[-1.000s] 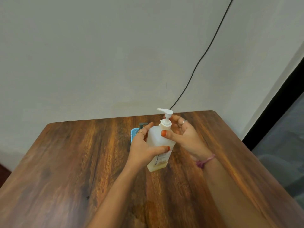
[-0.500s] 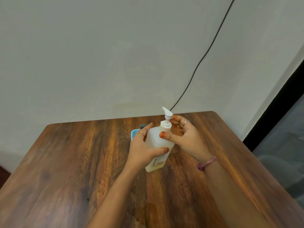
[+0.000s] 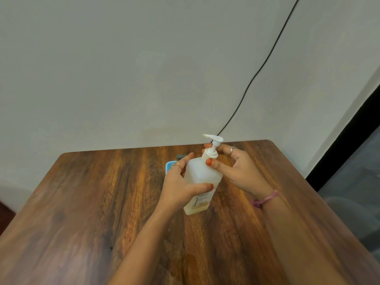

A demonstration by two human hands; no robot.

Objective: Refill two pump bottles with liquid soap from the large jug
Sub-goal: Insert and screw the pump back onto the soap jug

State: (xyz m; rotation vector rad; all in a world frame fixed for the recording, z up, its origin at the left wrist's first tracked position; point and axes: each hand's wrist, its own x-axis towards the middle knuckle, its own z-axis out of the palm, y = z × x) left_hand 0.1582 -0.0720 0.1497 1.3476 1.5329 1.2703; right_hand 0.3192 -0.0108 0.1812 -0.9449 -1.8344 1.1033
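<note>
A pump bottle (image 3: 202,182) stands on a wooden table (image 3: 86,202), a little past the table's middle toward twelve o'clock, its base on the wood and its body leaning slightly so the top tips toward one o'clock. The bottle is pale and see-through, with a thin layer of yellowish liquid at the bottom and a printed label low on its front. The left hand (image 3: 178,188) is wrapped around the bottle's body from the nine o'clock side, thumb across the front and fingers behind, gripping it firmly; a ring shows on one finger. The right hand (image 3: 238,169) comes in from three o'clock and pinches the white collar (image 3: 209,154) at the bottle's neck, thumb on the near side and fingertips on the far side, closed on that collar. A ring sits on one of its fingers and a pink band (image 3: 265,199) circles the wrist. Above the collar the white pump head (image 3: 213,138) stands raised on its stem, the spout pointing toward nine o'clock. Behind the left hand, at eleven o'clock from the bottle, part of a small blue basket (image 3: 170,167) shows, with something dark grey just beyond it that cannot be made out. A black cable (image 3: 257,73) runs down the pale wall toward the table's far edge.
</note>
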